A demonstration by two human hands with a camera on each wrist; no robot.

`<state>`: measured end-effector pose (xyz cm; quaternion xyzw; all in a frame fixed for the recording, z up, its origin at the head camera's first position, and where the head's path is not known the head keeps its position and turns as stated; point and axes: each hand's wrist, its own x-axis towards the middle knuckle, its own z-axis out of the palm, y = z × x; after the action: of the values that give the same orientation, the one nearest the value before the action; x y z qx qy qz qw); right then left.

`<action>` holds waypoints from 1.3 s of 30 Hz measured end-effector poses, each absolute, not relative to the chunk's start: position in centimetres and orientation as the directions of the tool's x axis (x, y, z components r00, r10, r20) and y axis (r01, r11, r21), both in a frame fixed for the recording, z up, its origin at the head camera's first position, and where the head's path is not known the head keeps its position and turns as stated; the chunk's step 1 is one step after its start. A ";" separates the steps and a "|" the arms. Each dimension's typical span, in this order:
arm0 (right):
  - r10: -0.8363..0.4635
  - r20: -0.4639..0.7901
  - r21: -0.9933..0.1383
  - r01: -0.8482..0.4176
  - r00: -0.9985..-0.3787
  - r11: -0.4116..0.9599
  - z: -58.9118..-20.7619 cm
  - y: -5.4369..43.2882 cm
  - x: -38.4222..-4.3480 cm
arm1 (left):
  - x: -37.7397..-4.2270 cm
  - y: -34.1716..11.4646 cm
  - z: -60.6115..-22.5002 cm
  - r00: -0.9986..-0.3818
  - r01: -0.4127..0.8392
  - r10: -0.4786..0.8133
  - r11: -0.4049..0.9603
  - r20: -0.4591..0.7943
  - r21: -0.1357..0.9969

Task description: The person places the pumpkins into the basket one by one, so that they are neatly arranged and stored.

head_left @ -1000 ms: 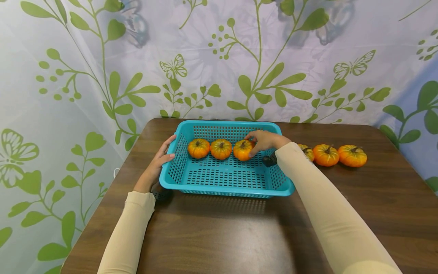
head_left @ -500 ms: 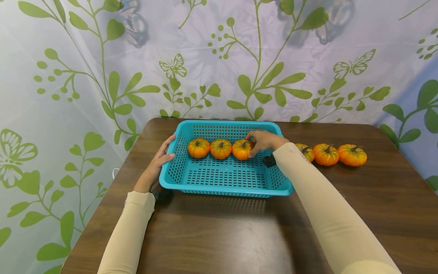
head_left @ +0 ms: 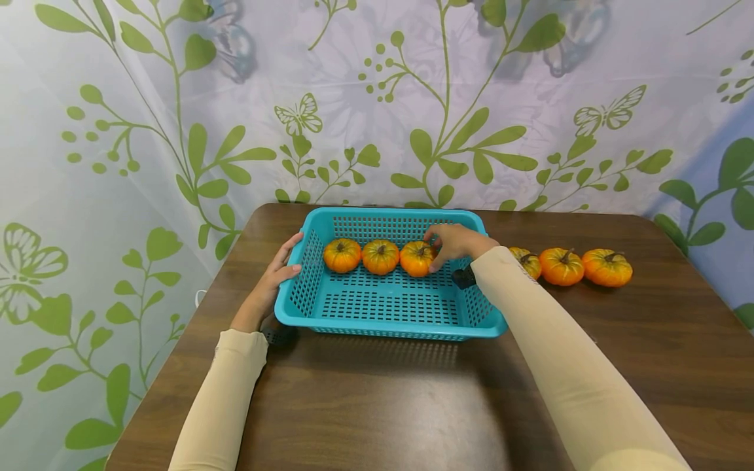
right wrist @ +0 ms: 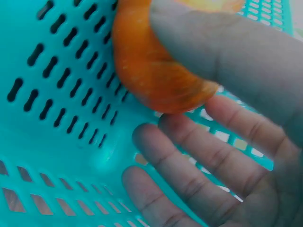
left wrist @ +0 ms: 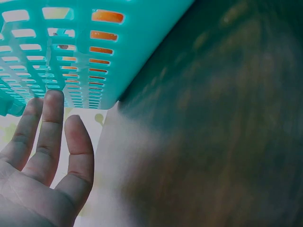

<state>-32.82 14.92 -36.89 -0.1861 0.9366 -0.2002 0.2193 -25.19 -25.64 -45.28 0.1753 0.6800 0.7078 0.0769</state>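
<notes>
A turquoise plastic basket (head_left: 389, 320) with slotted walls stands on the table, and three small orange pumpkins sit in a row inside it. The left pumpkin (head_left: 341, 255) and the middle pumpkin (head_left: 379, 256) are side by side. My right hand (head_left: 453, 242) reaches over the basket's right side and holds the right-hand pumpkin (head_left: 415, 260), thumb on the near side and fingers behind. In the right wrist view the thumb lies across this pumpkin (right wrist: 151, 71), low over the slotted floor. My left hand (head_left: 273, 278) rests against the basket's left wall, its fingers (left wrist: 52, 113) extended along the outside.
To the right of the basket, more pumpkins (head_left: 561, 267) lie in a row on the brown wooden table (head_left: 377, 399); one is partly hidden by the right sleeve (head_left: 565, 353). A leaf-patterned curtain (head_left: 377, 98) hangs behind the table.
The pumpkin in my right hand has shifted very slightly left, closer to the middle one. My left hand and the basket have stayed in place.
</notes>
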 end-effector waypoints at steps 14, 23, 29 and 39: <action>-0.512 -0.252 -0.518 -0.332 -0.821 0.788 -34.0 16.2 -31.7 | -25.2 -25.6 -44.9 -0.929 0.135 0.340 -0.058 0.147 0.989; -0.581 -0.178 -0.655 -0.345 -0.794 0.672 -32.6 18.3 -30.3 | -25.2 -25.7 -44.9 -0.927 0.132 0.346 -0.064 0.146 0.989; -0.616 -0.106 -0.757 -0.339 -0.780 0.559 -32.6 19.5 -29.6 | -25.2 -25.7 -45.1 -0.930 0.121 0.342 -0.058 0.134 0.991; -0.628 0.028 -0.868 -0.331 -0.778 0.371 -32.3 21.6 -27.8 | -25.1 -25.6 -45.2 -0.931 0.125 0.339 -0.050 0.135 0.991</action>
<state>-27.79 21.60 -32.31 -0.2947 0.8131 -0.4773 0.1555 -25.11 -25.61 -45.19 0.1695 0.6849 0.7046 0.0757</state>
